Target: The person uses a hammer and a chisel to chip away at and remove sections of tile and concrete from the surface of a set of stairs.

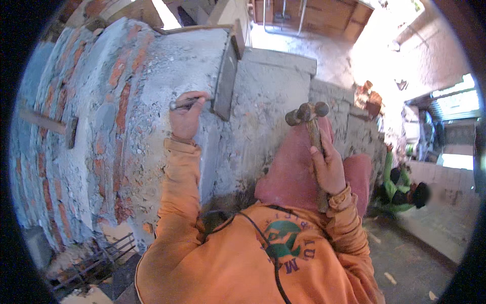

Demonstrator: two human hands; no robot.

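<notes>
Concrete edge (pixel 223 76) beside chisel (pixel 185 104)

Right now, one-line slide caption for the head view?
Left hand sets a chisel against the plastered brick wall; right hand holds a raised hammer.

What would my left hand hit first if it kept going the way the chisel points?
Most likely the plastered brick wall. The left hand holds a chisel whose tip seems to touch it already, beside the wooden board; depth is hard to judge.
</notes>
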